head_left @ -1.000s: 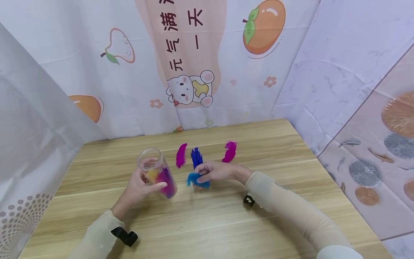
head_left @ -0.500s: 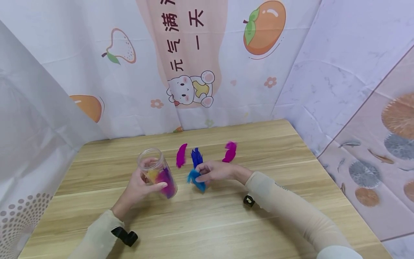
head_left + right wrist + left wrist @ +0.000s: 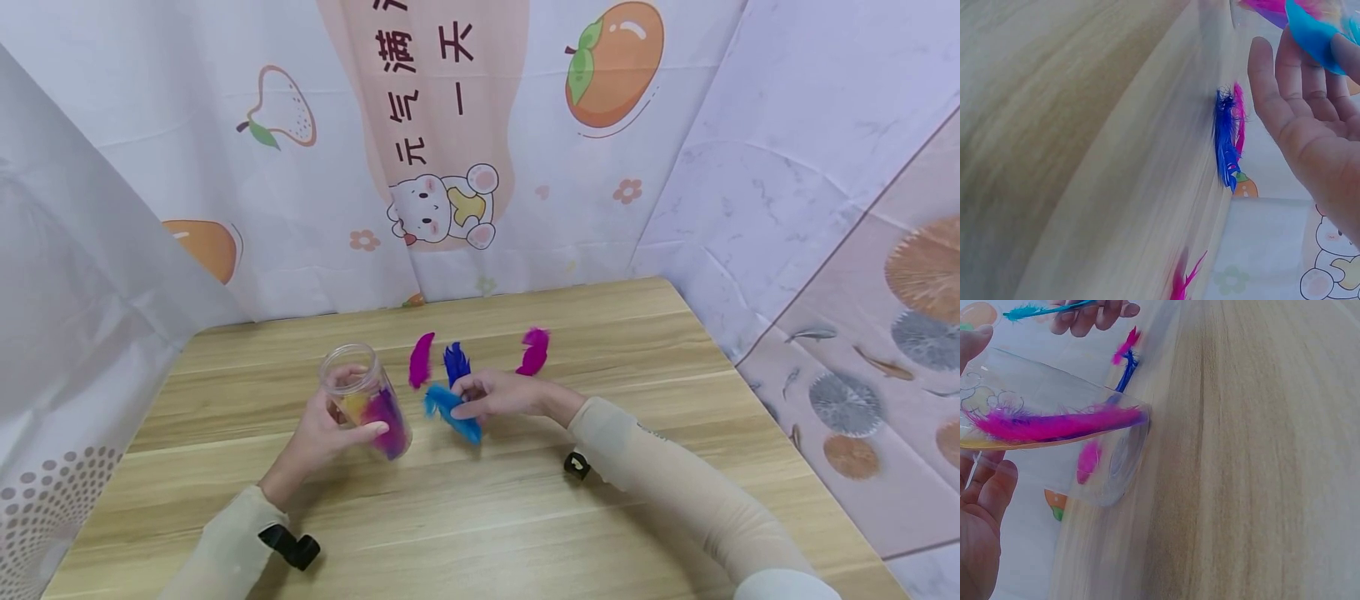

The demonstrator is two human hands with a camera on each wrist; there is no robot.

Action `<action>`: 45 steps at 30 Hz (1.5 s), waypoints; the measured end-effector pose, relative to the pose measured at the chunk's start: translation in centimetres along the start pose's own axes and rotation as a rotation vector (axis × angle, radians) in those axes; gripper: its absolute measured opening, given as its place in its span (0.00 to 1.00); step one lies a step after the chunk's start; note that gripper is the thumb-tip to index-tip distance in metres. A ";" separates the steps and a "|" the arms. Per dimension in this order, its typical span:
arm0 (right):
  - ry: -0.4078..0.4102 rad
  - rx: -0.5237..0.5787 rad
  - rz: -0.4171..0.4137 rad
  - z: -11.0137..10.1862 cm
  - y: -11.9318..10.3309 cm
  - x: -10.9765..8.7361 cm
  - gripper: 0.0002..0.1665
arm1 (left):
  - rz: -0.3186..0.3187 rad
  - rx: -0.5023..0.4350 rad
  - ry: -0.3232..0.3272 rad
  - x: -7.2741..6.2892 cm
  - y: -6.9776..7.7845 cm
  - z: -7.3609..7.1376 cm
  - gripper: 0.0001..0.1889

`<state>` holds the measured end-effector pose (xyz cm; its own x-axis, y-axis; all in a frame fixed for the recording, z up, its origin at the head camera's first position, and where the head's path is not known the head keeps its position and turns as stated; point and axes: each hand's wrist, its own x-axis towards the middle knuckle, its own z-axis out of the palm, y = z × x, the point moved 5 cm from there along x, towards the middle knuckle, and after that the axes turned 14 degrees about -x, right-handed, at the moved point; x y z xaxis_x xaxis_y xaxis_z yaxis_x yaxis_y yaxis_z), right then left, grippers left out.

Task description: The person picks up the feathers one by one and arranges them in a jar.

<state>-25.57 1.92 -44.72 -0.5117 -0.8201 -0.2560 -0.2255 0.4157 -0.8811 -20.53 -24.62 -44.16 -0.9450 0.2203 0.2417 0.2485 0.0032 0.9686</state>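
So yeah, left grip (image 3: 330, 429) is wrapped round a clear cylindrical jar (image 3: 375, 387) of multicoloured feathers (image 3: 381, 418); right grip (image 3: 498, 393) pinches 1 light-blue feather (image 3: 442, 402), 1 dark-blue feather (image 3: 456, 363) and 2 magenta feathers (image 3: 422, 360) lying past it on the wooden tabletop (image 3: 525, 517).

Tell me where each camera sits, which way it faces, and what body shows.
Head: worn on the head, facing forward and down at the table, jar and curtain; left grip, right grip and sleeves show.
Left wrist: on that wrist, facing past the jar to the curtain, picture sideways; left grip at left, right grip at top.
Right wrist: on that wrist, facing along the table to the curtain, also sideways; right grip shows, pinching the cyan feather.
Shared: both wrist views show the cyan feather and the navy feather.
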 end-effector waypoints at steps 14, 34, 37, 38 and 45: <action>-0.031 0.029 -0.057 0.1 -0.3 0.2 0.05 | 0.039 0.004 -0.013 0.0 0.2 0.1 0.41; -0.006 0.056 -0.052 0.5 -1.2 0.5 0.06 | 0.020 0.020 -0.017 0.0 0.2 0.1 0.40; 0.004 0.051 -0.049 0.6 -1.3 0.7 0.06 | 0.016 0.027 -0.012 0.1 0.3 0.1 0.40; 0.006 0.048 -0.050 0.6 -1.4 0.8 0.06 | 0.014 0.029 -0.010 0.1 0.3 0.1 0.40; 0.033 0.071 -0.057 0.7 -1.7 1.2 0.07 | -0.005 0.029 0.006 0.0 0.2 0.1 0.40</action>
<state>-25.25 -0.03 -43.80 -0.5271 -0.8277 -0.1928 -0.1964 0.3394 -0.9199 -20.42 -24.51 -43.94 -0.9475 0.2141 0.2377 0.2500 0.0321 0.9677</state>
